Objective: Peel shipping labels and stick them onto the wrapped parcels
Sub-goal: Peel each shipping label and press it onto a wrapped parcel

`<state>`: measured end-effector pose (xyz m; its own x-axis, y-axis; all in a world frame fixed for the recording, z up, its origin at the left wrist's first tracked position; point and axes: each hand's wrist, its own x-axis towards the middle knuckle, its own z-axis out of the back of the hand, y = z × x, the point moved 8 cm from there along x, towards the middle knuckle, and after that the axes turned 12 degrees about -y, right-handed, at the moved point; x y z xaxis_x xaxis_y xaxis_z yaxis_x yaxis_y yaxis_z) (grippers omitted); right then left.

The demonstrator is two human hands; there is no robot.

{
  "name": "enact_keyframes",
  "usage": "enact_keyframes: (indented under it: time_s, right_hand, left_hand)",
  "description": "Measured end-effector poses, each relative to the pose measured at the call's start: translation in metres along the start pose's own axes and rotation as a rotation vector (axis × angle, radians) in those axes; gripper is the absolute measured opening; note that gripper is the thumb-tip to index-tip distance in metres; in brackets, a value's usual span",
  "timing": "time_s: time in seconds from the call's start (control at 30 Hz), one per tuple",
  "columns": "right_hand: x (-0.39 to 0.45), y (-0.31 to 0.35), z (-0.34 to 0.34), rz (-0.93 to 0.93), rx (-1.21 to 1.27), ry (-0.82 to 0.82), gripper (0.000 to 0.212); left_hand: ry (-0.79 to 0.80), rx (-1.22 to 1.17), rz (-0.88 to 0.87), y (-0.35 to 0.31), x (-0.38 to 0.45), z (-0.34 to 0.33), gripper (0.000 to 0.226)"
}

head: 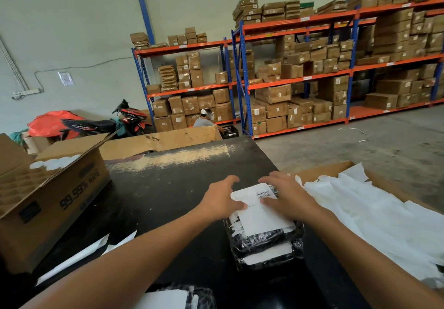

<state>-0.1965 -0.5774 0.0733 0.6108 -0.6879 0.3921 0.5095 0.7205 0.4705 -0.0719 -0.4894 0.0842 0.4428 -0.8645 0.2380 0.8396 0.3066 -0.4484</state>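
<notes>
Two hands flatten one label on a parcel stack.
Left hand (219, 197) and right hand (287, 197), fingers spread, gripping nothing, press the white rectangular paper shipping label (258, 209) atop two stacked black plastic-wrapped parcels (266, 248).

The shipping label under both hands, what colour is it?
White with a black barcode, shipping label, in the head view.

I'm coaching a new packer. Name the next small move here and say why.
Probably smooth the label flat toward its near edge. Both the left hand and right hand press its far part onto the wrapped parcel; the near part lies unpressed.
</notes>
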Motion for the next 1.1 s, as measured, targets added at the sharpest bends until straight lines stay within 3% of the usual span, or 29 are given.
enact_keyframes:
  time_s: [0.07,0.17,0.33,0.5,0.63,0.73,0.97,1.1]
  right_hand:
    - [-0.007,0.001,-0.02,0.022,-0.056,0.122,0.049]
    - [-0.017,-0.018,-0.033,-0.045,-0.048,0.211,0.05]
    - [-0.011,-0.044,-0.022,-0.144,-0.045,0.24,0.055]
    - [0.014,-0.013,-0.027,-0.062,-0.055,0.229,0.052]
    - [0.01,-0.024,-0.04,-0.157,-0.035,0.28,0.054]
    - [0.015,-0.031,-0.038,-0.203,-0.016,0.266,0.061]
    - [0.019,-0.023,-0.049,-0.221,-0.024,0.252,0.059]
    - [0.023,-0.026,-0.046,-0.261,-0.038,0.251,0.067]
  left_hand:
    - [0.089,0.148,-0.116,-0.006,0.0,-0.01,0.063]
    - [0.243,0.284,-0.139,0.002,-0.006,-0.025,0.061]
    - [0.225,0.458,-0.148,0.012,-0.002,-0.016,0.068]
    - [0.335,0.398,-0.088,0.004,-0.002,-0.037,0.081]
    - [0.355,0.468,-0.019,0.016,-0.001,-0.036,0.085]
    - [0.384,0.383,0.079,0.034,-0.001,-0.031,0.09]
    - [0.442,0.378,0.112,0.025,-0.005,-0.039,0.084]
    - [0.4,0.348,0.221,0.044,0.0,-0.028,0.087]
